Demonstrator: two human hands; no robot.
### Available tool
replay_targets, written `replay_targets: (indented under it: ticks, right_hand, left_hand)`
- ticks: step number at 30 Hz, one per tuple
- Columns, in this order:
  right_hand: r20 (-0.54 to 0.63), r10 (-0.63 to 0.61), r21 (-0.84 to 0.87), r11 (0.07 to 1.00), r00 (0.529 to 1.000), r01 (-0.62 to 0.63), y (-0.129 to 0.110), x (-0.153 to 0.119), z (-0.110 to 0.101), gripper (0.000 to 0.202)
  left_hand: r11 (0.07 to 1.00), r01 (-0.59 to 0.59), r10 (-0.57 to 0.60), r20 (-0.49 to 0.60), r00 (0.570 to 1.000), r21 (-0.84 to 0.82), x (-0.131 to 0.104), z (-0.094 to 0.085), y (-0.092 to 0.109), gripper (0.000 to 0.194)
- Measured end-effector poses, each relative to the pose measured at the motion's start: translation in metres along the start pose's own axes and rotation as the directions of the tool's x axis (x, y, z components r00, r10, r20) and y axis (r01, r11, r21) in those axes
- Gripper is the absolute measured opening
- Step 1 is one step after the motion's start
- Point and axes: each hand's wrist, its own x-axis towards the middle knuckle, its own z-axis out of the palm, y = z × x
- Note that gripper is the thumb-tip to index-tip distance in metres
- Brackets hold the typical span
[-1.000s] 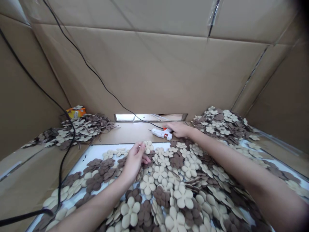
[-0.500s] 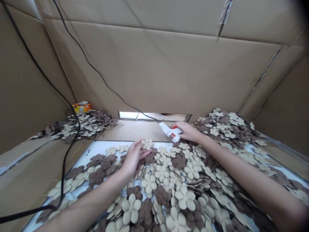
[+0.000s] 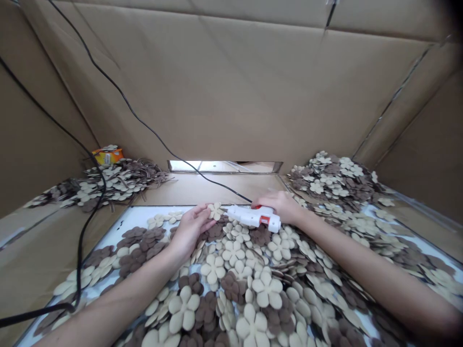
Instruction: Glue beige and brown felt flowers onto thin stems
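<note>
My left hand pinches a cream flower piece between thumb and fingers, near the far edge of the white board. My right hand is wrapped round a white glue gun with a red trigger. The gun lies nearly level, and its nozzle points left, at or very close to the right side of the held flower. Whether the tip touches it cannot be made out. Below both hands, cream flowers and brown flowers cover much of the board in overlapping layers.
Cardboard walls enclose the work area, with a slot low in the far one. Heaps of flowers stand at the back left and back right. An orange packet sits behind the left heap. Black cable runs down the left side.
The glue gun has swung from angled up and away to nearly level, its nozzle now at the flower in my left hand. The view has shifted slightly.
</note>
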Motion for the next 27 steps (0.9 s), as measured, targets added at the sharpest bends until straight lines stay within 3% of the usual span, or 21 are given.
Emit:
replay_targets:
  ticks: [10, 27]
  right_hand:
    - [0.052, 0.053, -0.021, 0.998, 0.997, -0.052, 0.001, -0.002, 0.008, 0.013]
    - [0.098, 0.166, -0.065, 0.985, 0.981, -0.160, 0.004, -0.004, 0.011, 0.015]
  left_hand:
    - [0.997, 0.005, -0.010, 0.072, 0.997, 0.074, -0.003, 0.001, 0.001, 0.019]
    - [1.000, 0.007, -0.009, 0.067, 0.998, 0.031, -0.003, 0.001, -0.001, 0.015]
